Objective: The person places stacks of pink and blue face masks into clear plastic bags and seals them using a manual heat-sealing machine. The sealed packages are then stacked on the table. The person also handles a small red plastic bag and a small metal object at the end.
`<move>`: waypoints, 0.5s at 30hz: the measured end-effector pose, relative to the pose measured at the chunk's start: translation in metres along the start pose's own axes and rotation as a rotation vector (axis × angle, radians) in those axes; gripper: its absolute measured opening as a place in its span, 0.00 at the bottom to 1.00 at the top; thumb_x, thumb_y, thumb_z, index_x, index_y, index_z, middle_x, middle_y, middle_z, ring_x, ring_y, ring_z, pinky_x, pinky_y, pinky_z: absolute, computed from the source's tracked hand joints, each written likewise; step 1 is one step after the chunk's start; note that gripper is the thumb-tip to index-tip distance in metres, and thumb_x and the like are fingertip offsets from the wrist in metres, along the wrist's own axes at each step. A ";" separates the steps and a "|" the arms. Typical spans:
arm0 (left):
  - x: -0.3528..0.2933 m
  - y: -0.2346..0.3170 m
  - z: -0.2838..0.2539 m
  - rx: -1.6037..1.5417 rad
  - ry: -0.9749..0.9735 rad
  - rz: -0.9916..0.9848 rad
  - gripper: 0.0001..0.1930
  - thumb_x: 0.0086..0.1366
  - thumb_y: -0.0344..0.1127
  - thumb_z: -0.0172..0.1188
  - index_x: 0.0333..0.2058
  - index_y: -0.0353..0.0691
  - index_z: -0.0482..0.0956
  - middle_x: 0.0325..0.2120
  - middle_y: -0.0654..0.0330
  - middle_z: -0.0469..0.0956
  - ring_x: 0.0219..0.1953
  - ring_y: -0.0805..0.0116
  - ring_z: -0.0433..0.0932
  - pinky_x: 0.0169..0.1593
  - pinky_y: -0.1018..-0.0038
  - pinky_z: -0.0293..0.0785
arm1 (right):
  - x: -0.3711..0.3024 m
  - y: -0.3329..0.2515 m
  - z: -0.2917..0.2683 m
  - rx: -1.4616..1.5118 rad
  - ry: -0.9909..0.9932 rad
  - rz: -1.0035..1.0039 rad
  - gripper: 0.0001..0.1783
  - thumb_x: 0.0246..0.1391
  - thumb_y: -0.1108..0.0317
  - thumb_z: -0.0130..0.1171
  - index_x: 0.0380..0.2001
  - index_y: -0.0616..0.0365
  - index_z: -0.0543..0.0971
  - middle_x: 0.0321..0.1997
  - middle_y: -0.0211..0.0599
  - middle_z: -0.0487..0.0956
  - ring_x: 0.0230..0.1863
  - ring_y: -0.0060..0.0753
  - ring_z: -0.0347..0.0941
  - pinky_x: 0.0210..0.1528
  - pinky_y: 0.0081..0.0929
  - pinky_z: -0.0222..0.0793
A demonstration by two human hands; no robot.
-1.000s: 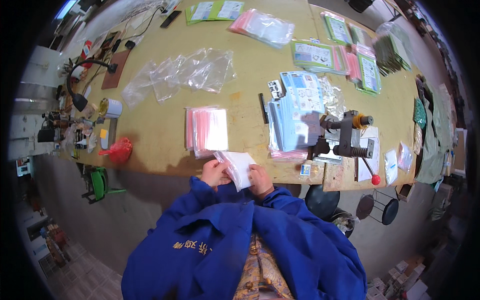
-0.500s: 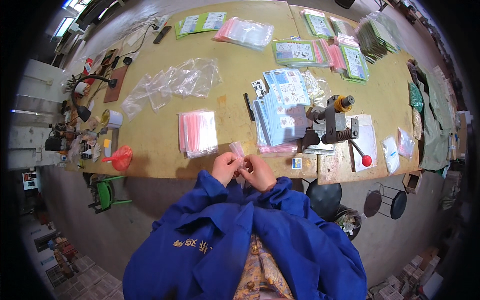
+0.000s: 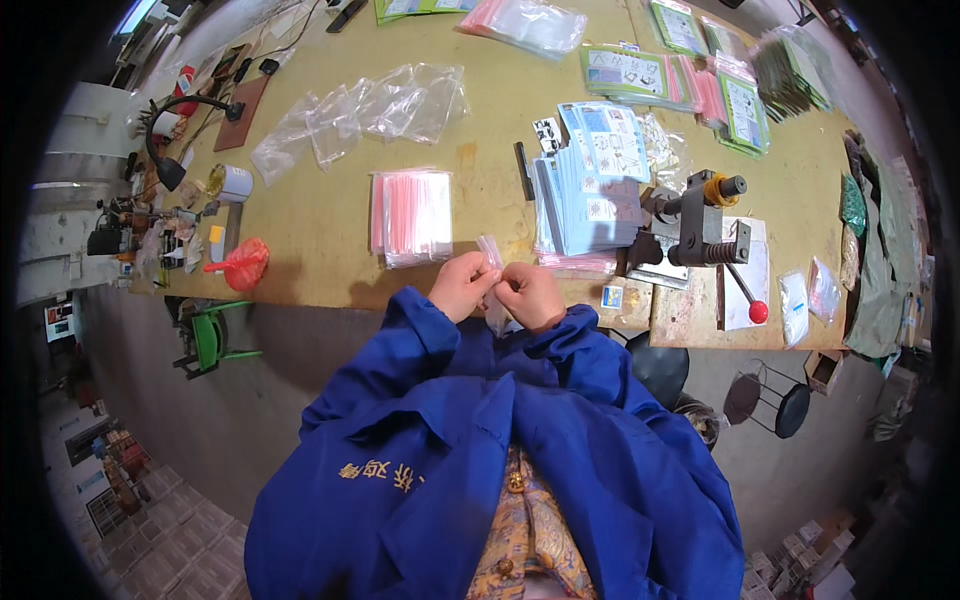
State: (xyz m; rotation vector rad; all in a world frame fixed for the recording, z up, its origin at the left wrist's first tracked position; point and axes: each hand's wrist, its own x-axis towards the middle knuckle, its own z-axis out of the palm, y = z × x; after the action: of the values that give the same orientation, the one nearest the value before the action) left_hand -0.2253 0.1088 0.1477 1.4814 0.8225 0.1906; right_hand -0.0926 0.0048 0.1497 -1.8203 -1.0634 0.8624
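At the front edge of the table, both my hands are closed on a small clear plastic bag with a pinkish tint. My left hand pinches it from the left, fingertips curled inward. From the other side my right hand grips it close by, thumb and fingers pressed together. One end of the bag pokes up above my fingers, and part of it hangs below them. Just beyond my left hand lies a stack of clear zip bags with pink strips. Beyond my right hand sits a fanned pile of blue printed cards.
A hand press with a red-knobbed lever stands right of the cards. Nearby are a black pen and a small blue-yellow box. Loose clear bags, a red plastic bag and a desk lamp are leftward.
The whole view has shifted, so the table and my hands appear higher in the picture. My hands have drawn slightly apart, still holding the small bag.
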 end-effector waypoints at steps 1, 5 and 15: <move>0.000 0.002 -0.001 0.012 0.006 -0.001 0.10 0.67 0.32 0.58 0.27 0.36 0.71 0.17 0.64 0.72 0.19 0.76 0.75 0.21 0.76 0.73 | 0.001 -0.002 0.000 -0.050 0.001 -0.005 0.12 0.50 0.62 0.59 0.24 0.61 0.79 0.23 0.49 0.78 0.25 0.49 0.76 0.29 0.39 0.70; -0.007 0.010 -0.015 -0.017 0.035 -0.099 0.08 0.68 0.31 0.57 0.29 0.37 0.71 0.21 0.64 0.73 0.19 0.79 0.71 0.22 0.80 0.73 | 0.010 0.004 -0.024 -0.215 0.134 0.059 0.13 0.48 0.62 0.60 0.20 0.61 0.77 0.22 0.50 0.77 0.25 0.53 0.75 0.29 0.43 0.70; 0.008 0.004 -0.017 0.301 0.136 0.130 0.11 0.65 0.33 0.57 0.25 0.35 0.70 0.18 0.62 0.71 0.23 0.73 0.74 0.29 0.74 0.69 | -0.001 -0.017 -0.024 -0.294 0.153 -0.310 0.16 0.46 0.72 0.63 0.41 0.57 0.77 0.62 0.54 0.67 0.56 0.58 0.69 0.55 0.41 0.69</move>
State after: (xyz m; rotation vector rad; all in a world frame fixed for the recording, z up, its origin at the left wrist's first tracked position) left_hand -0.2279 0.1272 0.1510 1.8226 0.8929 0.2768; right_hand -0.0780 0.0014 0.1756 -1.8554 -1.3824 0.3916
